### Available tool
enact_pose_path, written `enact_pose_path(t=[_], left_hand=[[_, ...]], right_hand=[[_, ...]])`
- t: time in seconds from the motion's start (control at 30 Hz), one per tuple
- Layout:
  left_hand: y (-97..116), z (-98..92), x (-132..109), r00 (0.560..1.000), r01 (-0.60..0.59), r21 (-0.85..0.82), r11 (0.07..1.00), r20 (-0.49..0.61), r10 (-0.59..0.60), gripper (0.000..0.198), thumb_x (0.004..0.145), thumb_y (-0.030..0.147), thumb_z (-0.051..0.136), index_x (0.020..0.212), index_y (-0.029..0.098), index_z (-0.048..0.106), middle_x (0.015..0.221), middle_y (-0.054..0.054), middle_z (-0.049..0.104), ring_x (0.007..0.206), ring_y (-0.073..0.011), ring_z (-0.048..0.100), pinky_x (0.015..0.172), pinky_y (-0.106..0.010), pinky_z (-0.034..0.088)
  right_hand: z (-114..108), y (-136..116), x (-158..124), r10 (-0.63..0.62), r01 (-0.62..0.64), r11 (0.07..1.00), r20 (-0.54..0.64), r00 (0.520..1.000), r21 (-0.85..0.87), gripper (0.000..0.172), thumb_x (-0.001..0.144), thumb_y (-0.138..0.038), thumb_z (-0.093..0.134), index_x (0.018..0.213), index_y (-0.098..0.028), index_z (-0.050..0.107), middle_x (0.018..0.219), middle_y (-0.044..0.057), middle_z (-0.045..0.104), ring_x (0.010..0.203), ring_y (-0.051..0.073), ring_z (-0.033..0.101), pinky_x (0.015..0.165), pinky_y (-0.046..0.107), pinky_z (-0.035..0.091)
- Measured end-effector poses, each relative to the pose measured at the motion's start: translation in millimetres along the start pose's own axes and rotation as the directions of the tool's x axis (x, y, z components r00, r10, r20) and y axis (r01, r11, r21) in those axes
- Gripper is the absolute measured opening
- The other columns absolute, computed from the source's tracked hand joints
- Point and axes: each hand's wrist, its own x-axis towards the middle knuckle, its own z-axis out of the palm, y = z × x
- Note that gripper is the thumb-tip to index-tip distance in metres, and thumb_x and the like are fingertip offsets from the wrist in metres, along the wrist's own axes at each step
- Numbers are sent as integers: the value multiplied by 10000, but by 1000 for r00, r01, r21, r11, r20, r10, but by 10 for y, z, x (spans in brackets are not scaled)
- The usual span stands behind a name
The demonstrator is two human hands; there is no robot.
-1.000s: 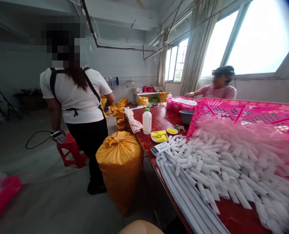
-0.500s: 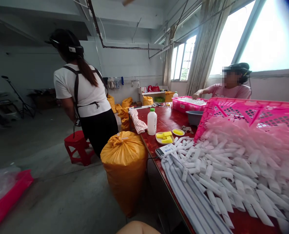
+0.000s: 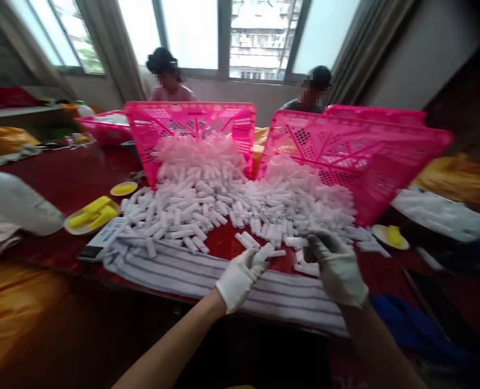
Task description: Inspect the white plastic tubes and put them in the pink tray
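Note:
A big heap of small white rolls point(image 3: 207, 208) spills onto the red table point(image 3: 81, 178) from two tipped pink baskets, one on the left point(image 3: 191, 121) and one on the right point(image 3: 345, 148). Both my hands wear white gloves. My left hand point(image 3: 240, 276) is over a striped cloth point(image 3: 175, 273) at the table's near edge and pinches one white roll point(image 3: 266, 250) at its fingertips. My right hand point(image 3: 337, 266) is beside it, with fingers curled on another white roll point(image 3: 297, 241) at the heap's front edge. The picture is blurred.
Two people sit across the table by the windows, behind the baskets. At the left are a white bottle point(image 3: 17, 202), a plate of yellow pieces point(image 3: 92, 216) and a small device point(image 3: 100, 240). A yellow sack point(image 3: 13, 308) stands below left. At the right lies another small dish point(image 3: 389, 236).
The view has swung from the room's left side to face the table squarely. My two gloved hands have come into view at the heap. The standing person is out of view.

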Motion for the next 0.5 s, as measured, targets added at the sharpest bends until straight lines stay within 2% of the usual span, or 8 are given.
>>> enact_pose_path(t=[0.1,0.2,0.23,0.3,0.33,0.37,0.4,0.5], left_hand=[[29,47,-9,999,3,75,997,44,-7,387,765,447,615,957,112,586,883,-53,614,772,-127,530,697,-220,409],[64,79,-33,979,97,39,994,178,-103,389,774,502,583,850,121,564,597,35,443,485,-47,341,456,-187,267],[72,85,-35,950,170,-11,985,268,-160,402,779,524,564,830,125,548,547,62,361,439,-34,257,420,-187,202],[75,103,-33,859,321,-93,943,448,-248,421,788,553,527,806,133,522,513,94,243,414,-26,141,399,-191,123],[67,119,-31,822,370,-104,923,500,-273,423,791,560,514,798,137,513,509,100,215,415,-27,119,397,-191,112],[49,141,-31,811,388,-91,917,506,-293,424,792,565,507,786,141,507,506,101,210,415,-29,118,396,-190,115],[25,170,-32,833,373,-59,926,460,-306,424,790,568,508,776,144,502,508,96,231,416,-31,139,397,-188,129],[-61,265,-51,953,229,104,968,181,-245,430,763,575,540,777,147,505,573,53,377,455,-46,273,420,-186,209]], right_hand=[[38,11,-3,8,-8,1000,52,999,-17,294,734,-458,650,812,-176,624,686,15,573,526,91,456,465,216,390],[16,-5,-22,-10,18,998,119,993,-59,279,744,-449,640,776,-175,600,702,17,581,601,112,498,533,220,418],[-7,-15,-30,-11,24,997,166,986,-78,277,752,-450,631,768,-176,595,694,12,578,613,115,502,545,220,419],[-43,-31,-42,0,36,991,262,965,-130,292,787,-461,587,739,-174,586,670,5,562,612,114,492,550,217,408],[-46,-31,-45,7,41,986,288,958,-162,311,811,-470,550,726,-172,582,658,3,552,605,111,480,547,217,397],[-35,-23,-47,13,47,979,292,956,-197,335,833,-478,512,715,-171,578,645,2,541,594,109,465,541,219,386],[-11,-5,-50,16,51,971,274,962,-236,355,847,-485,484,708,-171,574,632,2,530,583,107,449,534,223,374],[108,86,-70,60,-3,954,180,982,-299,404,840,-521,465,658,-170,550,573,-3,490,534,106,402,498,233,339]])
